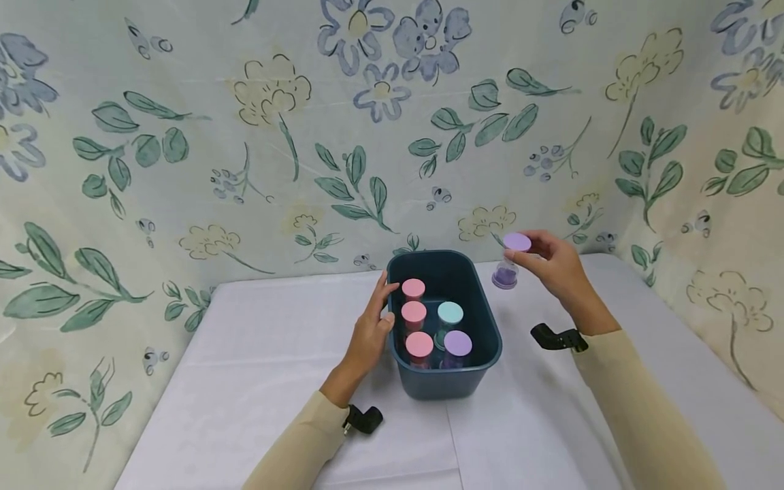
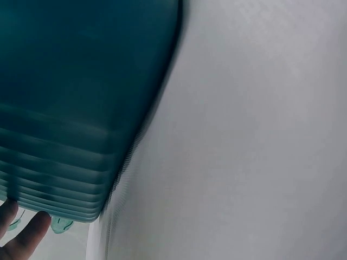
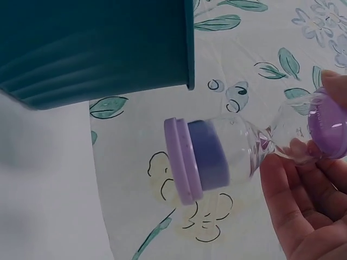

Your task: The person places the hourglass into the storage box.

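Observation:
In the head view my right hand pinches a purple-capped sand timer near its upper cap, to the right of a dark teal bin. The right wrist view shows the timer's clear waisted glass and the purple sand gathered at its lower end. My left hand rests against the bin's left side, its fairly straight fingers at the rim. Inside the bin stand three pink-capped sand timers, a light-blue-capped one and another purple-capped one.
A white cloth covers the table under the bin. Behind and beside it hangs a floral curtain, close to the table's back edge. Black wrist cameras are strapped to both wrists.

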Tool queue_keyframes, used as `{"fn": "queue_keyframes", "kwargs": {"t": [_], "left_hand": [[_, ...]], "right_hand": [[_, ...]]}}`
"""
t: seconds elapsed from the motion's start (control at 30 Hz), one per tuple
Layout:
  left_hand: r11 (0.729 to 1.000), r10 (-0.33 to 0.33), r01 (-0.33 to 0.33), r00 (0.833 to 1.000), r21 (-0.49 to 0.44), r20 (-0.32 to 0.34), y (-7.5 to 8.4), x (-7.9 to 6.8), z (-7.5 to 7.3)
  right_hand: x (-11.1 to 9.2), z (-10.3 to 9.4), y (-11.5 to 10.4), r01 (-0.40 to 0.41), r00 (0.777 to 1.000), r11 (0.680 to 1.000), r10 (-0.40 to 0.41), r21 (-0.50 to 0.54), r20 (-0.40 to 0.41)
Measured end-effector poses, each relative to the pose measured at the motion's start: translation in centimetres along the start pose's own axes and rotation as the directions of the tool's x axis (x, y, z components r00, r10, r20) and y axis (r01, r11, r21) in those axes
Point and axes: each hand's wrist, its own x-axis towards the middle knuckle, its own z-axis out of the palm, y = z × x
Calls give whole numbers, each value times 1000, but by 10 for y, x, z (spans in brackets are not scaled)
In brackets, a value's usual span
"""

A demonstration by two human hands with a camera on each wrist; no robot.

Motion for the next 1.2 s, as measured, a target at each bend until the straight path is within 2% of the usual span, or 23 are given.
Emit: {"fn": "queue_keyframes", "kwargs": {"t": [0.23,0.63,1.0,1.2], "left_hand": [[1000,-17,17,1000,7,0,0,0,0],[1000,-7,7,1000,1,0,-1,0,-1],[1000,-7,7,1000,22,-10,1,2,-1],[1000,4,-4,1000,-5,-14,-1,3,-1]], "right_hand": [[4,-1,-13,50,999,999,-50,7,3],[9,3,-35,117,992,992,-119,47,44],[17,15,-46,136,981,988,-144,69,130],[19,20,-48,119,977,990,-131,76,170]]}}
